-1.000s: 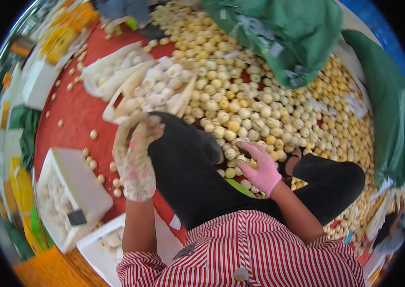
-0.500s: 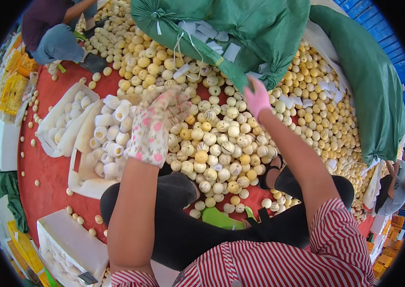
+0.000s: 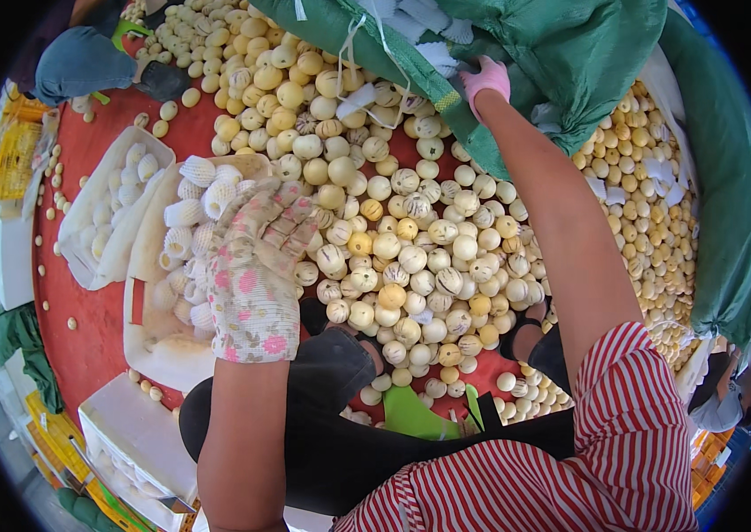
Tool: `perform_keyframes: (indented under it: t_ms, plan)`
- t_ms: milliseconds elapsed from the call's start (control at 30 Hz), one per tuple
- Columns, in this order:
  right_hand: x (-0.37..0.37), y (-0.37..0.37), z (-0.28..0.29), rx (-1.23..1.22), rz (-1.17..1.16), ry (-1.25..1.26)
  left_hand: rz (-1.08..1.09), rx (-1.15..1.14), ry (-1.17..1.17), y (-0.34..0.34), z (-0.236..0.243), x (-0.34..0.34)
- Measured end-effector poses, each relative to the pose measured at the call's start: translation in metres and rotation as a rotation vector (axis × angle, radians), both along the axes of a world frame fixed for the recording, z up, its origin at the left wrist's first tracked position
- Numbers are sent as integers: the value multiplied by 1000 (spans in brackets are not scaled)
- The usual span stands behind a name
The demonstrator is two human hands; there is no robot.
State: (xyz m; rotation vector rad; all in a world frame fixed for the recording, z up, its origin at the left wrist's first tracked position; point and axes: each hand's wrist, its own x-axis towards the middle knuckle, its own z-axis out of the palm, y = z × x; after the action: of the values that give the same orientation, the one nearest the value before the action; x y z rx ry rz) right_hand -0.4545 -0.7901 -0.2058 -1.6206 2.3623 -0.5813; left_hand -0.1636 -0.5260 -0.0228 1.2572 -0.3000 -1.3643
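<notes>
My left hand (image 3: 260, 266), in a white glove with pink flowers, is over the edge of a white crate (image 3: 147, 337). Its fingers stretch out toward the fruit pile, with nothing visible in them; the palm side is hidden. Inside that crate lie fruits in white foam net sleeves (image 3: 185, 213). My right hand (image 3: 487, 82), pink-gloved, reaches to the mouth of a big green sack (image 3: 562, 53), fingers apart. Pale foam sleeves (image 3: 424, 19) show in the sack's opening. Between my arms spreads a heap of small round cream-yellow melons (image 3: 411, 257), many with dark stripes.
Another white crate (image 3: 83, 253) of wrapped fruit stands farther left, and a white foam box (image 3: 132, 426) at lower left. A co-worker's leg (image 3: 83, 66) is at upper left. A second green sack (image 3: 726, 177) stands right. Red flooring (image 3: 83, 337) shows on the left.
My right hand has moved farther up to the sack's mouth. My left hand has come down and left, from above the fruit to the crate's edge. The view has shifted slightly.
</notes>
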Motion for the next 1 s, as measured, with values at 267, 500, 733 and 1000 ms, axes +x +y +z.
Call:
perform_keyframes:
  t_ms: [267, 500, 733, 1000]
  plan:
    - [-42, 75, 21, -436, -80, -294, 110, 60, -78, -3, -15, -2]
    - [31, 282, 134, 144, 176, -1261, -277, 195, -199, 25, -25, -40]
    - [68, 346, 137, 36, 91, -1642, -656, 75, -200, 59, -37, -92]
    - [64, 338, 151, 20, 426, -1078, -806, 59, 278, 65, -5, -67]
